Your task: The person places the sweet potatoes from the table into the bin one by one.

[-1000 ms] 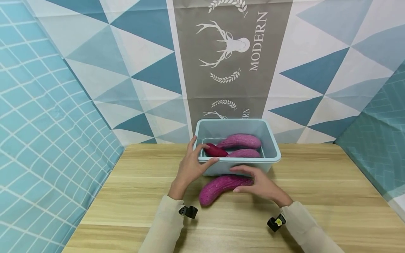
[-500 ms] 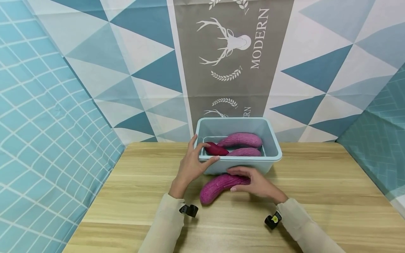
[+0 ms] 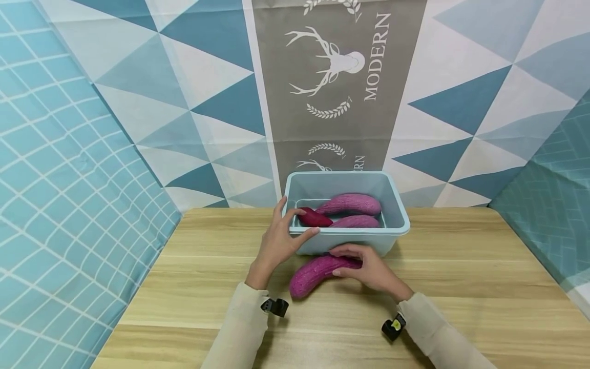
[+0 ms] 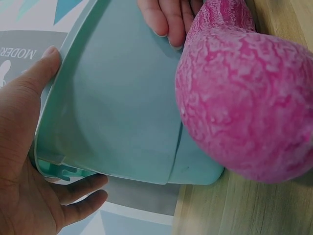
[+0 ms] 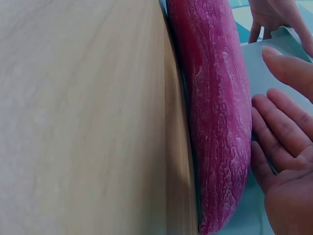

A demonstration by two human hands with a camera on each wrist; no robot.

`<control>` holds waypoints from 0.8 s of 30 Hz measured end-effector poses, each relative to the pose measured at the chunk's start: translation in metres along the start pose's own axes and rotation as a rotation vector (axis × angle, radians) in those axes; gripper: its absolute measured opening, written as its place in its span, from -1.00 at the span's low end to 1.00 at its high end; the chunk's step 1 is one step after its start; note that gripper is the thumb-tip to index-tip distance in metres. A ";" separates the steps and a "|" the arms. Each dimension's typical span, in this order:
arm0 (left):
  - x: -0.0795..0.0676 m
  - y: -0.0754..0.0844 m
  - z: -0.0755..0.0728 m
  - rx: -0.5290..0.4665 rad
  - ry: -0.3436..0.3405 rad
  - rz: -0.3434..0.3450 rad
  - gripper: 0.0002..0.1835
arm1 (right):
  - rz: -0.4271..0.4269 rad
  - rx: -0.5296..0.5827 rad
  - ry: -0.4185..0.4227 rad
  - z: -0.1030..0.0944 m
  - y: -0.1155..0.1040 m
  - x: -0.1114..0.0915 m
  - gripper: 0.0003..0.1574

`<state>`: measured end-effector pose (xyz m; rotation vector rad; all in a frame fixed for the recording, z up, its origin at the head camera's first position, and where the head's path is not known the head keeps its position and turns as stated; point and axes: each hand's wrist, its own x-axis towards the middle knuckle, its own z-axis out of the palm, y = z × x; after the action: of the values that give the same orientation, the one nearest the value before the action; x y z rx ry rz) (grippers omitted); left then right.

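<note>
A long purple eggplant (image 3: 318, 274) with a streaked skin lies on the table in front of a pale blue plastic bin (image 3: 348, 241). My left hand (image 3: 278, 243) grips the bin's front left corner; the left wrist view has its thumb on the rim and fingers around the corner. My right hand (image 3: 371, 269) straddles the eggplant's right end, thumb in front and fingers behind. In the right wrist view its relaxed fingers (image 5: 281, 132) lie along the eggplant's side, with the thumb apart from it. Inside the bin are two more purple eggplants (image 3: 352, 204) and a dark red vegetable (image 3: 313, 218), its kind unclear.
The wood-grain table (image 3: 207, 266) extends to both sides of the bin. Behind it hangs a patterned cloth (image 3: 336, 102) with a deer print, close to the bin's back. A blue grid cloth (image 3: 83, 179) hangs at the left.
My right hand has moved left along the bin's front, bringing its thumb and fingers around the eggplant's right end. The left hand has stayed on the bin's corner.
</note>
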<state>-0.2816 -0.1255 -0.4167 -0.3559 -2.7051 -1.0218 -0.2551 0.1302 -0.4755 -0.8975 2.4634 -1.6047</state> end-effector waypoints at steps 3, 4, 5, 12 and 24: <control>0.000 0.000 0.000 0.004 0.001 -0.002 -0.40 | 0.022 -0.010 0.016 0.002 -0.001 -0.001 -0.39; 0.000 0.000 0.000 0.005 0.001 -0.003 -0.40 | 0.028 -0.010 0.014 0.002 -0.001 -0.001 -0.38; 0.000 0.000 0.000 0.004 0.000 -0.005 -0.40 | 0.034 -0.009 0.012 0.002 -0.002 -0.001 -0.37; -0.001 0.001 0.000 0.005 -0.001 -0.013 -0.40 | 0.062 -0.021 0.001 0.002 -0.006 0.001 -0.36; -0.002 0.001 -0.001 0.010 -0.001 -0.013 -0.40 | 0.101 -0.104 -0.013 0.004 -0.009 0.001 -0.39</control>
<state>-0.2796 -0.1253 -0.4158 -0.3374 -2.7157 -1.0122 -0.2501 0.1239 -0.4695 -0.7789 2.5590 -1.4475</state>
